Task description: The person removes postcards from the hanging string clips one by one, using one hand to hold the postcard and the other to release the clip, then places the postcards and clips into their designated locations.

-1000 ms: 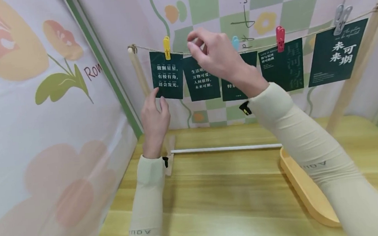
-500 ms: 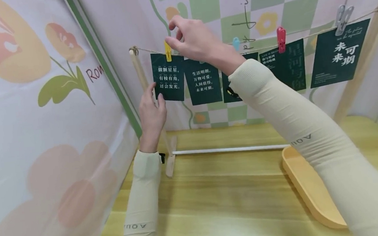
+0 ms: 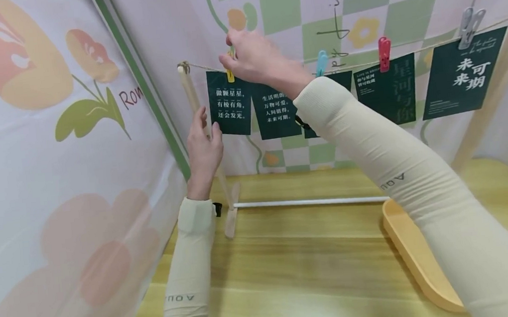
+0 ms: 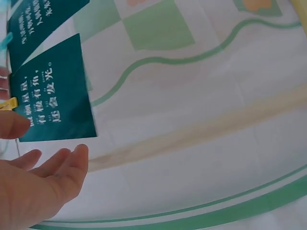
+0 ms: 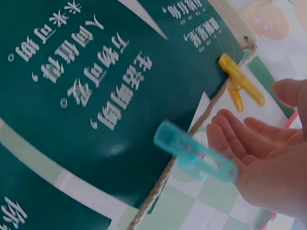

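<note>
A yellow clothespin (image 5: 236, 79) clips the leftmost dark green card (image 3: 230, 107) to a twine line (image 5: 211, 103). My right hand (image 3: 256, 57) is at this clothespin; in the right wrist view its thumb and fingers are spread around the handle ends, with a gap between. My left hand (image 3: 205, 150) is raised beside the card's lower left edge, fingers relaxed and holding nothing. In the left wrist view its fingertips (image 4: 79, 155) lie just off the card's edge. A teal clothespin (image 5: 184, 148) holds the second card (image 5: 105, 86), close to my right hand.
Further right, more cards hang under a light blue clothespin (image 3: 321, 63), a red clothespin (image 3: 384, 54) and a grey one (image 3: 469, 29). A wooden post (image 3: 190, 88) carries the twine at left, above a white rod (image 3: 312, 202). A yellow tray (image 3: 419, 257) sits on the wooden table (image 3: 290, 266).
My right hand has moved left from above the second card to the yellow clothespin. My left hand has shifted slightly up beside the first card. The head view has shifted a little.
</note>
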`<move>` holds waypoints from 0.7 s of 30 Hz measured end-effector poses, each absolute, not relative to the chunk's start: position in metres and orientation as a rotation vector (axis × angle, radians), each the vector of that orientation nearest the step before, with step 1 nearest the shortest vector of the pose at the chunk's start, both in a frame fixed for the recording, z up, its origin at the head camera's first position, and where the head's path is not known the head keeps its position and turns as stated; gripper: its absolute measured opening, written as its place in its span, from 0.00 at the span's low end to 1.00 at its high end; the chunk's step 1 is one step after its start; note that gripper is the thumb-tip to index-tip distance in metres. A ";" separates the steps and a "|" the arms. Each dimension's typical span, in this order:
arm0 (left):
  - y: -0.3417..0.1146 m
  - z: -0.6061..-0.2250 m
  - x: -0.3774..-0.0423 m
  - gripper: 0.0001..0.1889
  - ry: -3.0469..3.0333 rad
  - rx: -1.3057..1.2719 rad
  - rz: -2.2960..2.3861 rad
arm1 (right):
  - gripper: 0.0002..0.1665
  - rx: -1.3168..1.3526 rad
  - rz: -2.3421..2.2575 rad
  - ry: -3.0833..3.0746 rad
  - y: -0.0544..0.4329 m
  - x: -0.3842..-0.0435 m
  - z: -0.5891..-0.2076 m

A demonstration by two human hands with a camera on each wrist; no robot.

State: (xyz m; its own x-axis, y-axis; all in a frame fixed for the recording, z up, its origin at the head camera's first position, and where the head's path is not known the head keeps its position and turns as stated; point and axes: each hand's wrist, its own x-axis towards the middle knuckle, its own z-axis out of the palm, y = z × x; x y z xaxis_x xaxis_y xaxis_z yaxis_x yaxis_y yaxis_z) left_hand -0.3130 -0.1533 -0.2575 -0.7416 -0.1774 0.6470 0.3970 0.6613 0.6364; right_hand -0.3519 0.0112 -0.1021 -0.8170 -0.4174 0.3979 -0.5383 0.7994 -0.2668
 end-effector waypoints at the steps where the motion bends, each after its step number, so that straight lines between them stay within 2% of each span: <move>1: -0.154 -0.258 -0.314 0.25 -2.177 -0.164 -1.071 | 0.33 0.717 0.532 -2.673 0.010 -0.352 -0.103; 11: -0.156 -0.263 -0.318 0.25 -2.191 -0.140 -1.103 | 0.22 0.694 0.532 -2.637 0.005 -0.355 -0.105; 21: -0.160 -0.267 -0.326 0.20 -2.143 -0.132 -0.983 | 0.22 0.717 0.485 -2.645 0.005 -0.358 -0.099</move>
